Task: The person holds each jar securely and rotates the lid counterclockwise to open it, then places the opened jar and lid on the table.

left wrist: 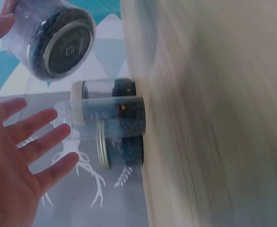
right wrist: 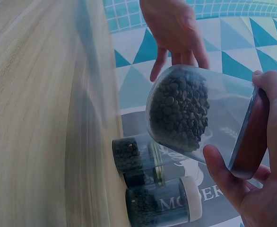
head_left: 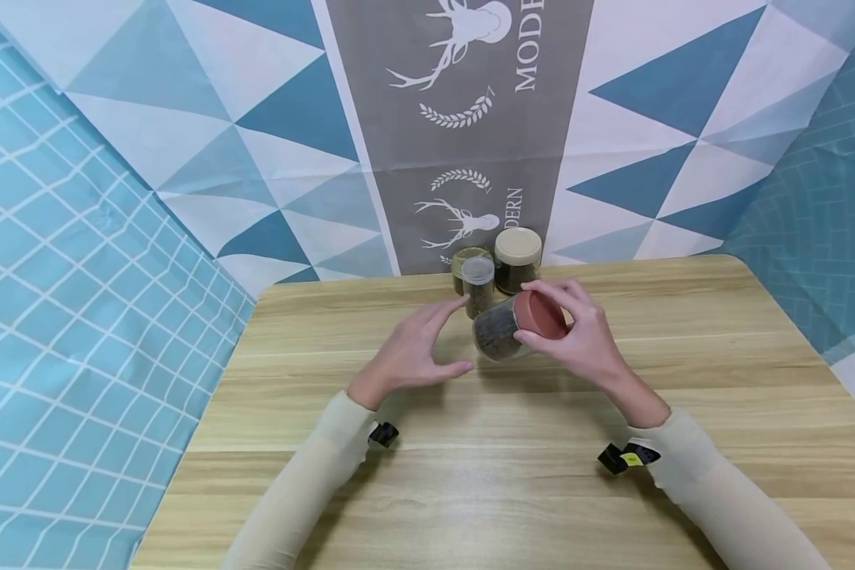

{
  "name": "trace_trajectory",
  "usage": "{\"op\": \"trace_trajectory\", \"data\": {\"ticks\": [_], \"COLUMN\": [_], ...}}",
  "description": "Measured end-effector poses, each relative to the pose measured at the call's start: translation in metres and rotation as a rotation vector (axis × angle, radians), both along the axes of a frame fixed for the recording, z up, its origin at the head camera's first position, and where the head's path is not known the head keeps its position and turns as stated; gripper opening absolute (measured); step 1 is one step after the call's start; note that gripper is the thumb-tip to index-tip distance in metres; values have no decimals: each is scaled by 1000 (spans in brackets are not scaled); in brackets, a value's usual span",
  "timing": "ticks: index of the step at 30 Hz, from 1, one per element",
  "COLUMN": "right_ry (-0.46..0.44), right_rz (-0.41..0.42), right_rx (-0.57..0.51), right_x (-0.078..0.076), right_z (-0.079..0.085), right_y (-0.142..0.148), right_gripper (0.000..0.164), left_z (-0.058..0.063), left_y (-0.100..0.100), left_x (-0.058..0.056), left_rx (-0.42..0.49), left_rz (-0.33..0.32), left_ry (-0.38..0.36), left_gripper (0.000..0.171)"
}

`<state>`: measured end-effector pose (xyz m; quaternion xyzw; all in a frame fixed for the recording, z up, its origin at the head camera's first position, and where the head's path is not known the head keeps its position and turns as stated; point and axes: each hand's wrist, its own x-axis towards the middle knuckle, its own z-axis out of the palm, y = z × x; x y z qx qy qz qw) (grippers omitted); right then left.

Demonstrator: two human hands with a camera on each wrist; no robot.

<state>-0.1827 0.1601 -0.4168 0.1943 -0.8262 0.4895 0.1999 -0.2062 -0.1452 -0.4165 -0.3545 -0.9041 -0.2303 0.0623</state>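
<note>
Right fingers (head_left: 552, 291): are curling round a red-brown lid (head_left: 543, 315) and holding one jar by it.
Left fingers (left wrist: 57, 171): are spreading wide near the bottom of that jar.
Held jar (head_left: 499, 331): is tilting above the counter (head_left: 470, 491), lid to the right, bottom to the left; see-through, with lots of dark, flat, bean-like bits inside. A mark is showing on the bottom, too small to read.
Three other jars: are standing upright, close together, at the counter's back edge: one slim jar (head_left: 480, 299), one gold-lidded jar (left wrist: 103, 144), one cream-lidded jar (head_left: 518, 247).
Cuffs: two black gadgets are sitting there, one left (head_left: 383, 434), one right (head_left: 616, 459) with a yellow patch.
Counter: is showing stripy wood grain.
Grey cloth (head_left: 392, 119): is showing two white deer heads. "MODE" is running off the top; "DERN" is peeking above the cream lid.
</note>
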Motion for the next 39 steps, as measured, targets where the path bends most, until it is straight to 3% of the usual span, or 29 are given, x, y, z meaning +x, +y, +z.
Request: {"op": "trace_trajectory", "data": {"ticks": [25, 39], "right_ry": [40, 95], "right_rz": [20, 62], "right_rx": [19, 30], "right_x": [2, 5], "right_z": [2, -4], "right_y": [-6, -17], "right_gripper": [64, 68], "left_z": [-1, -7], "left_y": [47, 61], "left_x": [-9, -9], "left_rx": [107, 138], "left_rz": [-93, -98], "left_ry": [27, 11], "left_gripper": [120, 121]}}
